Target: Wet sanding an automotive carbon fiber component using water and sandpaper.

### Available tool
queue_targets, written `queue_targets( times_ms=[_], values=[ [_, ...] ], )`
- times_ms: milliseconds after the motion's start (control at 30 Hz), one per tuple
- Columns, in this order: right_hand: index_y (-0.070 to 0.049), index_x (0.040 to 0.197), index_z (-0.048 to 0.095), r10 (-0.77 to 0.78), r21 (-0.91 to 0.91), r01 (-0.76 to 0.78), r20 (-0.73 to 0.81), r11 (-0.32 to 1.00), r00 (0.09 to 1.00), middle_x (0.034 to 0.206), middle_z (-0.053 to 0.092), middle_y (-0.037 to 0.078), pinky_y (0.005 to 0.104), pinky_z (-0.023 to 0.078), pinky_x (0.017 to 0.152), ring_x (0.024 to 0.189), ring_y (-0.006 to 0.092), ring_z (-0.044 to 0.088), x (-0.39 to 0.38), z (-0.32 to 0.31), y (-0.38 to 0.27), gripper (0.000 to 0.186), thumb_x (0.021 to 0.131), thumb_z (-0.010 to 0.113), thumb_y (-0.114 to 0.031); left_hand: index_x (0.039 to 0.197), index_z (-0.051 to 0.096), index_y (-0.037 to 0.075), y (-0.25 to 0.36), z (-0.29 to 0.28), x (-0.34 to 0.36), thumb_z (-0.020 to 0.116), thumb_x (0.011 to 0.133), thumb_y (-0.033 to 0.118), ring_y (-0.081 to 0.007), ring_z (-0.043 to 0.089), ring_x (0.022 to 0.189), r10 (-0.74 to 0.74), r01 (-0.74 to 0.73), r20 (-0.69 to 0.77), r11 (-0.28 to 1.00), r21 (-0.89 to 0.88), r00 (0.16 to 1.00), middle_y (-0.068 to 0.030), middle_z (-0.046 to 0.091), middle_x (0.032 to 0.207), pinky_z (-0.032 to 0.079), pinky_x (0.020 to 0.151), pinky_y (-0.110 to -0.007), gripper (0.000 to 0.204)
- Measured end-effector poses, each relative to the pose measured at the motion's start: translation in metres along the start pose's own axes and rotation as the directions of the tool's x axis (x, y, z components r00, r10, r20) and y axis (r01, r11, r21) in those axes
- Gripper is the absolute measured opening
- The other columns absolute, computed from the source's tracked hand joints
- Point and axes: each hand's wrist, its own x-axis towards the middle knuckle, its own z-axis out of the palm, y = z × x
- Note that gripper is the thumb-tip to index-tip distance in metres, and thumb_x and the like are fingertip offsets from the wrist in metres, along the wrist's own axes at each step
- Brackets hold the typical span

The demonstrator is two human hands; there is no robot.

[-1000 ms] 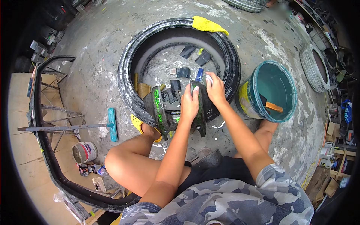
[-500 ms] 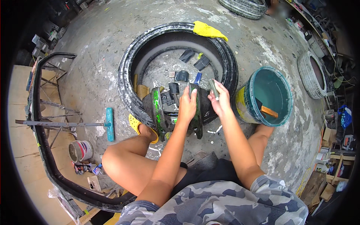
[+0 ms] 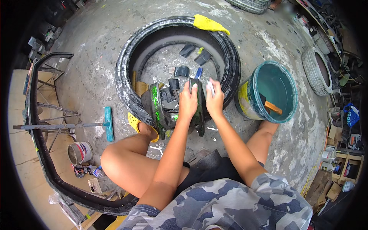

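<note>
A dark curved panel [image 3: 199,124] stands in front of me, leaning at the near side of a big black tyre [image 3: 122,65]. My left hand [image 3: 188,101] grips its upper edge, thumb on top. Left of it is a similar dark curved arm with bright green streaks [image 3: 156,105]; whether the two are one piece I cannot tell. In my right hand [image 3: 215,100] is a small flat pale-grey pad [image 3: 210,89], pinched between thumb and fingers close to the panel's right side. The pad is slightly blurred.
Inside the tyre lie several dark scraps, a black roll [image 3: 181,71] and a blue strip [image 3: 198,73]. A yellow cloth [image 3: 211,25] drapes its far rim. At right stands a water bucket [image 3: 251,86] with a wooden-handled tool [image 3: 273,107]. A teal-headed squeegee [image 3: 109,124] is at left.
My right hand has moved left with the pad, from beside the panel to close against it. My left hand keeps its grip. The whole view has shifted slightly.
</note>
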Motion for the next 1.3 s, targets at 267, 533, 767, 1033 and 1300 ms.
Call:
queue_targets(
  times_ms=[267, 533, 767, 1033, 1300],
  values=[
    [0.001, 0.113, 0.057, 0.014, 0.082, -0.007, -0.087, 0.997, 0.996, 0.109, 0.062, 0.02, 0.0379, 0.046, 0.09, 0.103, 0.0334, 0.06, -0.049, 0.002, -0.004, 0.026, 0.088, 0.054, -0.005, 0.12, 0.047, -0.011, -0.015, -0.001, 0.0, 0.048, 0.094, 0.031, -0.0433, 0.061, 0.093, -0.073, 0.073, 0.008, 0.996, 0.055, 0.997, -0.0345, 0.06, 0.09, 0.046, 0.079, -0.044, 0.05],
    [-0.001, 0.11, 0.058, 0.04, 0.141, -0.033, -0.041, 0.99, 0.998, 0.098, 0.065, 0.019, 0.0359, 0.048, 0.081, 0.091, 0.0304, 0.064, 0.025, 0.011, -0.001, 0.024, 0.087, 0.054, -0.006, 0.12, 0.047, -0.012, 0.001, 0.002, 0.005, 0.048, 0.094, 0.025, -0.0373, 0.064, 0.09, -0.027, 0.029, 0.074, 0.999, -0.034, 0.997, -0.0288, 0.063, 0.094, 0.046, 0.077, -0.04, 0.046],
    [0.0, 0.109, 0.058, -0.129, 0.022, 0.132, -0.107, 0.991, 0.986, 0.098, 0.064, 0.021, 0.0336, 0.049, 0.08, 0.094, 0.0302, 0.064, 0.014, 0.019, -0.016, 0.023, 0.087, 0.055, -0.003, 0.115, 0.049, -0.011, -0.029, 0.001, 0.01, 0.045, 0.095, 0.026, -0.0387, 0.062, 0.09, 0.053, -0.054, 0.014, 0.995, 0.079, 0.998, -0.0283, 0.063, 0.094, 0.045, 0.081, -0.042, 0.042],
    [0.001, 0.113, 0.058, -0.045, 0.107, 0.054, -0.092, 0.993, 0.995, 0.099, 0.065, 0.018, 0.0344, 0.048, 0.084, 0.095, 0.0295, 0.064, -0.039, 0.008, -0.001, 0.028, 0.086, 0.053, 0.002, 0.102, 0.052, -0.005, -0.021, -0.002, 0.006, 0.048, 0.095, 0.021, -0.0201, 0.054, 0.068, 0.066, -0.066, 0.0, 0.998, -0.021, 0.998, -0.0147, 0.061, 0.078, 0.045, 0.068, -0.036, 0.028],
    [-0.002, 0.108, 0.06, -0.234, -0.095, 0.222, -0.129, 0.97, 0.964, 0.089, 0.063, 0.019, 0.0418, 0.047, 0.076, 0.084, 0.0366, 0.059, -0.005, 0.006, 0.003, 0.025, 0.083, 0.058, -0.006, 0.105, 0.053, -0.004, -0.01, 0.006, 0.007, 0.05, 0.094, 0.019, -0.0168, 0.056, 0.077, 0.059, -0.058, 0.022, 0.998, -0.023, 0.998, -0.0135, 0.063, 0.087, 0.045, 0.072, -0.032, 0.025]
  ],
)
